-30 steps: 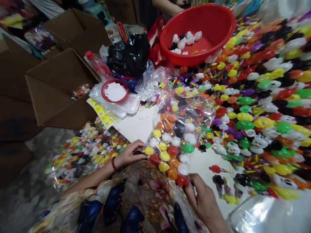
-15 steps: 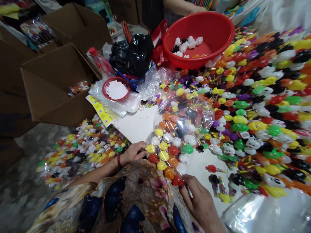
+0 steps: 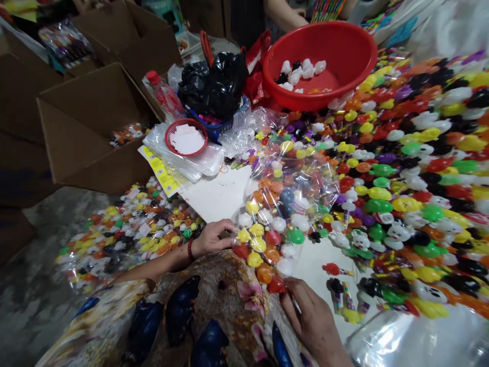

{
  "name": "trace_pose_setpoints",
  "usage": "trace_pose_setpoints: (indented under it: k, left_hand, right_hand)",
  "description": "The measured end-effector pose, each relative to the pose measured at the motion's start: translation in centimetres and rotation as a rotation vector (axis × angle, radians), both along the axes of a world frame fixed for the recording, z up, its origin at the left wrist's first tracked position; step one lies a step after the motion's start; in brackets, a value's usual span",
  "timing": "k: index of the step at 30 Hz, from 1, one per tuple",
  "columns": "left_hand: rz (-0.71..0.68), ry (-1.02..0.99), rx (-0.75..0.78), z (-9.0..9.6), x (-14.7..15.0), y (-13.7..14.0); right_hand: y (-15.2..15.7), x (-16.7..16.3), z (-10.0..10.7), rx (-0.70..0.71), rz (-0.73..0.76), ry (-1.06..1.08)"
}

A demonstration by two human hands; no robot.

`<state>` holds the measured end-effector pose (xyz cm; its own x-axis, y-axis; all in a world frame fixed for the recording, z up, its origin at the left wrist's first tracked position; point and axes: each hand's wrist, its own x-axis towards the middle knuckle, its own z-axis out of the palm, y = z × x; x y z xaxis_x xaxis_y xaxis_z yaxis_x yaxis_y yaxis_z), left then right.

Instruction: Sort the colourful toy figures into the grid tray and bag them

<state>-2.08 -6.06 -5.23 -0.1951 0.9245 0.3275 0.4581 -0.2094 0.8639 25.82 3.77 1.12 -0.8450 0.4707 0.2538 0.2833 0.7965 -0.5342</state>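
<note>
A clear plastic bag (image 3: 277,224) packed with small colourful plastic toys lies on the white board in front of my body. My left hand (image 3: 214,237), with a red bead bracelet on the wrist, is closed at the bag's left edge, thumb and fingers pinching the film beside a yellow toy. At the near right corner, my right hand (image 3: 311,313) pinches the bag next to a red toy (image 3: 275,284). A few loose toys, among them a red-headed one (image 3: 331,268) on a patterned tube, rest on the board to the right.
Heaped toys (image 3: 420,204) cover the right side. A red basin (image 3: 321,97) holds white and black pieces. At left are cardboard boxes (image 3: 91,127), a small red basket (image 3: 187,137) of white cards, a black bag (image 3: 214,81) and filled bags (image 3: 130,229). Another person's arm (image 3: 284,15) shows behind.
The view has shifted slightly, so the background sits a little farther right. The bag's near right corner and the red toy have moved slightly left. Both hands keep their hold.
</note>
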Motion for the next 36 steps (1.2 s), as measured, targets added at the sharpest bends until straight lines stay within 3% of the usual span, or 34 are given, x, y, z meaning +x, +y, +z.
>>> trace_pose_setpoints:
  k: [3,5,12,16,20,24,26,28,32,34,36]
  left_hand:
    - [0.078,-0.172,-0.091,-0.4,0.5,-0.4]
    - [0.12,-0.145,-0.071,-0.4,0.6,-0.3]
    - [0.084,0.378,0.19,1.5,-0.2,0.7]
    - [0.024,0.589,0.245,3.0,-0.9,0.0]
    - [-0.142,0.674,0.142,4.9,-1.8,-1.9]
    - [-0.33,0.583,-0.074,7.3,-2.1,-4.1]
    - [-0.349,0.536,-0.13,8.6,-2.2,-4.6]
    - [-0.291,0.512,-0.082,9.8,-2.3,-4.5]
    - [-0.125,0.505,0.094,12.5,-3.0,-1.7]
    - [-0.054,0.478,0.123,14.2,-3.7,0.5]
    - [0.022,0.412,0.134,16.2,-4.5,2.8]
  right_hand:
    - [0.2,0.2,0.3,0.011,0.036,-0.004]
    - [0.2,0.3,0.4,-0.006,0.056,-0.008]
    - [0.1,0.2,0.6,0.02,0.106,-0.02]
    - [-0.2,0.3,1.2,-0.004,0.134,-0.012]
    - [-0.5,0.5,1.9,-0.034,0.179,-0.013]
    - [-0.9,0.5,3.0,-0.049,0.234,-0.043]
    - [-1.0,0.5,4.1,-0.024,0.242,-0.032]
    - [-0.7,0.3,5.4,0.054,0.19,0.028]
    - [1.3,-1.5,8.6,0.164,-0.083,0.192]
    - [3.1,-3.2,10.1,0.051,-0.189,0.273]
    - [5.1,-5.3,11.7,-0.171,-0.251,0.401]
